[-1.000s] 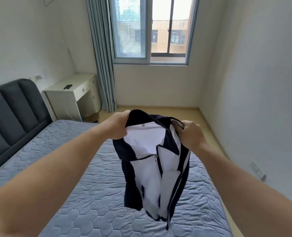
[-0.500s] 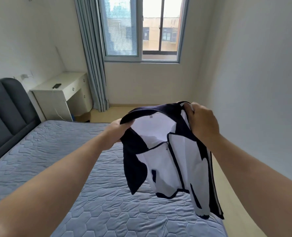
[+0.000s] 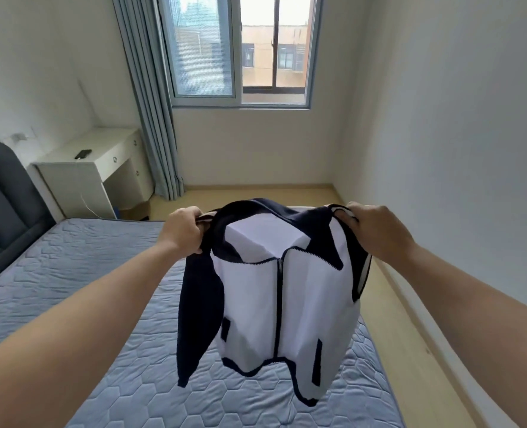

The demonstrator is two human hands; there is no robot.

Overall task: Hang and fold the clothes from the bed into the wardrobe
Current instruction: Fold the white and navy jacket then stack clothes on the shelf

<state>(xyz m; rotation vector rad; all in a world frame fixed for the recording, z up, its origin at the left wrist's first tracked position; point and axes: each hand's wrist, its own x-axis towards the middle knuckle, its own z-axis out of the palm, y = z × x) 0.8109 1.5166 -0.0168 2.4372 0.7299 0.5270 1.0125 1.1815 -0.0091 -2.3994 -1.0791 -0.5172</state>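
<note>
Both hands, left hand (image 3: pixel 183 230) and right hand (image 3: pixel 376 231), grip the shoulders of the zip-up jacket (image 3: pixel 274 291), spread in the air over the bed's (image 3: pixel 71 273) right edge; next it likely needs a hanger.

The jacket (image 3: pixel 256 291) is white with navy sleeves, collar, zip and hem. The mattress (image 3: pixel 86 273) is grey-blue, quilted in hexagons; the headboard (image 3: pixel 3 205) dark grey; the curtain (image 3: pixel 151 103) grey-blue.

Home bedroom, quilted bed (image 3: pixel 71 282), padded headboard (image 3: pixel 6 199), curtained window (image 3: pixel 240 50)
</note>
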